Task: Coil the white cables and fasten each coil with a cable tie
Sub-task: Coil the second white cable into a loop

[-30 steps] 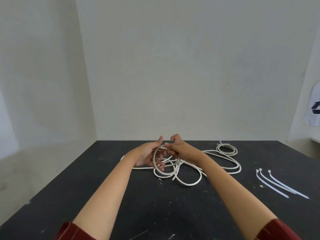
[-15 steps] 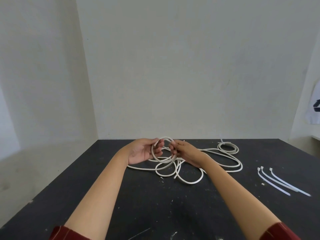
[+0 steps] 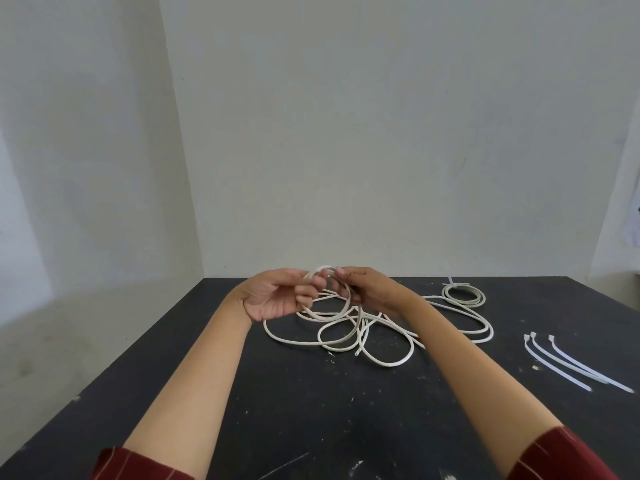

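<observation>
A loose white cable (image 3: 381, 358) sprawls in loops across the middle of the black table (image 3: 311, 410). Both hands hold a small ring of it up above the tabletop. My left hand (image 3: 277, 296) grips the ring's left side, palm facing me. My right hand (image 3: 367, 289) pinches the ring's top and right side. Behind to the right lies a finished small coil (image 3: 464, 294) with a cable tie around it. Three loose white cable ties (image 3: 568, 362) lie side by side at the right.
The table's far edge meets a pale wall just behind the hands. Its left edge runs diagonally down to the lower left corner. White specks and scratches mark the near tabletop. Dark red sleeves cover both upper forearms.
Both hands have lifted the cable off the table and shaped a small ring, which now stands higher between them. The loops on the table have shifted slightly.
</observation>
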The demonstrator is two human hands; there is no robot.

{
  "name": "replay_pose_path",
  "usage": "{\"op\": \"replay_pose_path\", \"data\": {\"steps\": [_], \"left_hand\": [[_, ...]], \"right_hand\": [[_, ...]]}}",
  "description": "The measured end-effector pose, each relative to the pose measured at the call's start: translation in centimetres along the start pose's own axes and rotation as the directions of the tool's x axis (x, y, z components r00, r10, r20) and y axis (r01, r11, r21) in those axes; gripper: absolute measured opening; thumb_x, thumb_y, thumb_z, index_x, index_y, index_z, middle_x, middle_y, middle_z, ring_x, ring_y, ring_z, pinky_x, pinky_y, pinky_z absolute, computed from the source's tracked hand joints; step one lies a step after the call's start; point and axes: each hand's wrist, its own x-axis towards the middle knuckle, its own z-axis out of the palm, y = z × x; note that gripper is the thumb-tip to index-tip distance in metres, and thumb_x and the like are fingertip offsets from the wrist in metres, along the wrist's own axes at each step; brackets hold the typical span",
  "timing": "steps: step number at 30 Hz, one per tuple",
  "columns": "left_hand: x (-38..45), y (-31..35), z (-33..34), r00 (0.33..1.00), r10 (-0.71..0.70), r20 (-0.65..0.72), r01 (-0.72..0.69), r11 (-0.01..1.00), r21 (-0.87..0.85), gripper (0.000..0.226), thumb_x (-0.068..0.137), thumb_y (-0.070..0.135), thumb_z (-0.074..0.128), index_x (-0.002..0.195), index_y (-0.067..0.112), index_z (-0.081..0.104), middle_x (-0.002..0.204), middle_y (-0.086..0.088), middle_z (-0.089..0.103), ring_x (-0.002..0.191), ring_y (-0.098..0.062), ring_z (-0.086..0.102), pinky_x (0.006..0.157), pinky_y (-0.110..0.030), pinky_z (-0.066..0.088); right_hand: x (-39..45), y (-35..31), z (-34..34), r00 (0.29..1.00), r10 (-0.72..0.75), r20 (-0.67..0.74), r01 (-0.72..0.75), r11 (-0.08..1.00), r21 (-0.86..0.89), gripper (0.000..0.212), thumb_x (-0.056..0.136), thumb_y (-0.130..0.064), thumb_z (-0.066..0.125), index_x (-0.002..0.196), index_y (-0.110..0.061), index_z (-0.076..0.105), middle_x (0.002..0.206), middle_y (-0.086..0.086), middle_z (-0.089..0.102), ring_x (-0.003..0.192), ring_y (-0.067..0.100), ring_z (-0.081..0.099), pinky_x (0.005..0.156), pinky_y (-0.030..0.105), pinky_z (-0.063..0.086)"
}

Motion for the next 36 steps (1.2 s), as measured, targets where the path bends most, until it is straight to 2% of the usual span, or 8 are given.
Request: {"op": "replay_pose_path", "data": {"steps": [4,9,13,15,18,29,32,36], "left_hand": [[0.3,0.8,0.0,0.996,-0.005,-0.087,0.007,1.0,0.027,0.033,0.089,0.035,0.061,0.101,0.006,0.052,0.064,0.007,0.026,0.053,-0.006,0.022,0.047,-0.018,0.028],[0.3,2.7,0.2,0.978,0.194,-0.08,-0.192,0.981,0.036,0.017,0.083,0.022,0.07,0.081,0.013,0.057,0.061,0.008,0.022,0.048,-0.006,0.017,0.041,-0.018,0.025],[0.3,4.9,0.9,0.878,0.388,-0.279,-0.404,0.915,0.001,0.019,0.095,0.025,0.044,0.078,0.016,0.047,0.052,0.008,0.03,0.042,-0.007,0.017,0.042,-0.016,0.021],[0.6,5.7,1.0,0.811,0.461,-0.36,-0.489,0.872,0.018,0.026,0.099,0.025,0.036,0.077,0.017,0.045,0.049,0.008,0.032,0.038,-0.006,0.025,0.041,-0.015,0.023],[1.1,6.3,0.9,0.706,0.538,-0.461,-0.565,0.82,0.092,0.03,0.103,0.026,0.033,0.077,0.016,0.046,0.047,0.008,0.034,0.037,-0.005,0.03,0.04,-0.015,0.027],[3.0,5.8,0.0,0.357,0.648,-0.673,-0.651,0.689,0.317,0.032,0.105,0.023,0.03,0.079,0.016,0.048,0.066,0.002,0.041,0.053,-0.009,0.036,0.054,-0.017,0.034],[3.7,5.9,0.0,0.293,0.641,-0.71,-0.667,0.669,0.328,0.03,0.105,0.024,0.031,0.08,0.015,0.046,0.07,0.001,0.045,0.058,-0.007,0.038,0.053,-0.014,0.036],[4.1,6.0,-0.3,0.281,0.683,-0.674,-0.603,0.672,0.43,0.027,0.105,0.022,0.031,0.082,0.016,0.046,0.076,0.0,0.052,0.061,-0.007,0.044,0.057,-0.014,0.039]], "right_hand": [[0.1,-1.3,0.1,1.0,0.004,0.0,-0.004,1.0,0.009,0.038,0.102,-0.041,0.042,0.087,-0.014,0.063,0.065,-0.002,0.051,0.055,0.01,0.033,0.056,0.023,0.028],[-0.1,-0.5,0.7,0.994,0.084,-0.066,-0.078,0.993,0.091,0.069,0.095,-0.067,0.024,0.089,-0.016,0.07,0.083,0.006,0.068,0.08,0.017,0.062,0.081,0.03,0.046],[-0.3,2.3,2.2,0.98,0.182,-0.085,-0.172,0.978,0.118,0.032,0.093,-0.049,0.046,0.092,-0.022,0.062,0.106,0.004,0.071,0.111,0.019,0.061,0.103,0.044,0.033],[-0.3,3.4,3.2,0.977,0.191,-0.099,-0.193,0.981,-0.01,0.007,0.092,-0.023,0.062,0.097,-0.022,0.058,0.108,0.004,0.07,0.11,0.018,0.061,0.101,0.04,0.039],[0.1,4.3,4.4,0.979,0.175,-0.105,-0.187,0.975,-0.12,0.028,0.089,-0.001,0.064,0.097,-0.023,0.048,0.111,0.017,0.071,0.101,0.02,0.064,0.092,0.035,0.045],[0.7,1.4,4.0,0.934,0.177,-0.311,-0.14,0.98,0.139,0.021,0.103,-0.007,0.043,0.108,-0.007,0.064,0.085,0.008,0.063,0.072,0.017,0.064,0.082,0.035,0.058],[0.2,0.3,4.1,0.944,0.241,-0.225,-0.234,0.97,0.061,0.023,0.101,-0.008,0.046,0.116,-0.012,0.064,0.081,0.003,0.053,0.071,0.014,0.055,0.082,0.044,0.057],[-0.3,-2.4,4.2,0.975,0.19,-0.115,-0.217,0.929,-0.299,0.045,0.096,0.0,0.047,0.137,-0.018,0.053,0.082,0.002,0.051,0.067,0.01,0.05,0.069,0.022,0.053]]}}
